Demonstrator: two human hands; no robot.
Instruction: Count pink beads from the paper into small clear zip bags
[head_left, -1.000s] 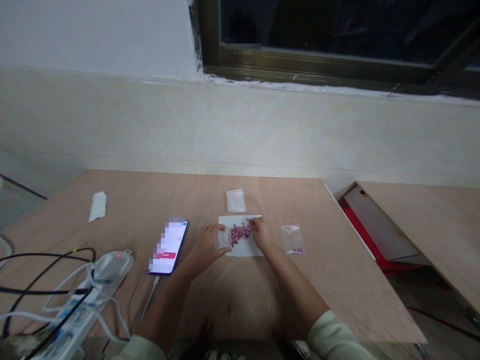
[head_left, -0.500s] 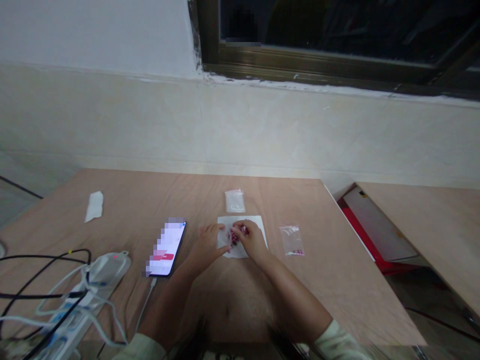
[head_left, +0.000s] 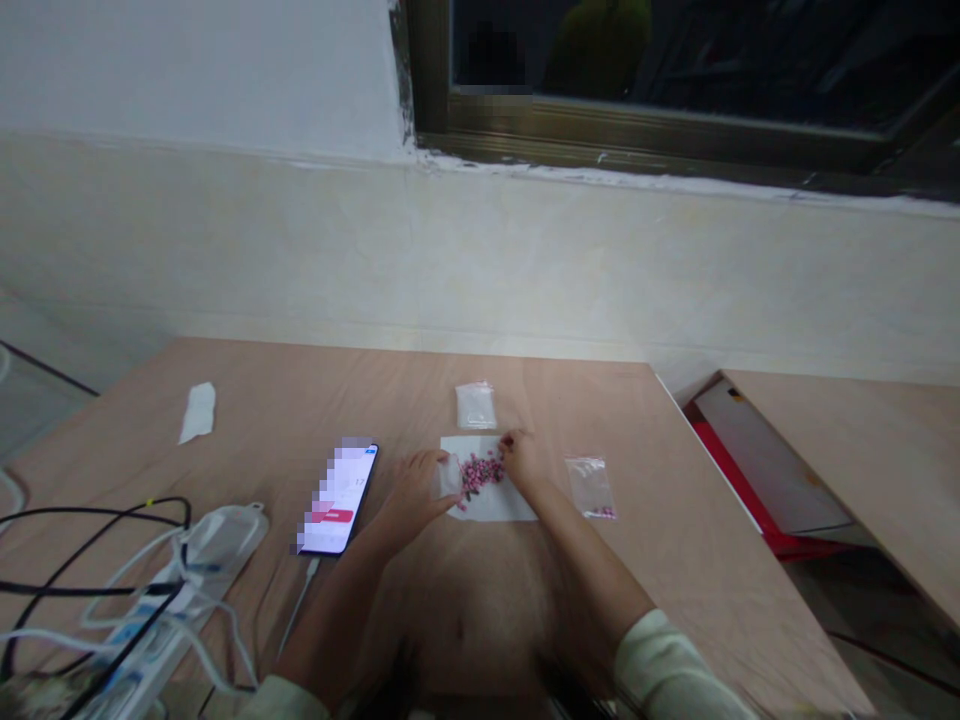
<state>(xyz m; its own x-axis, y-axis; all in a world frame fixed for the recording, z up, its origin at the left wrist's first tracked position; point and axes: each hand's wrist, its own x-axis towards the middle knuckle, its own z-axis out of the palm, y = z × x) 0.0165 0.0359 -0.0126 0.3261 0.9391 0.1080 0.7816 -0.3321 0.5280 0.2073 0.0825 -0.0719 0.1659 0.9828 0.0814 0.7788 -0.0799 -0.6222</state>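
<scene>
A pile of small pink and dark beads (head_left: 480, 474) lies on a sheet of white paper (head_left: 499, 508) in the middle of the table. My left hand (head_left: 412, 495) rests at the paper's left side, thumb and forefinger gripping a small clear plastic bag (head_left: 450, 476) by its two ends, with the bag's mouth facing the beads. At the right edge of the pile is my right hand (head_left: 521, 465), its fingers curled together. Whatever those fingertips hold is too small to make out.
Behind the paper lies a clear zip bag (head_left: 475, 406); another zip bag (head_left: 591, 487) with a few pink beads is to the right. A lit phone (head_left: 341, 500) on a cable, a power strip (head_left: 217, 550) with tangled cords and a white paper scrap (head_left: 198, 412) are left.
My right hand has moved from over the beads to the right edge of the pile, uncovering the beads. My left hand has stayed by the bag. The view has shifted slightly.
</scene>
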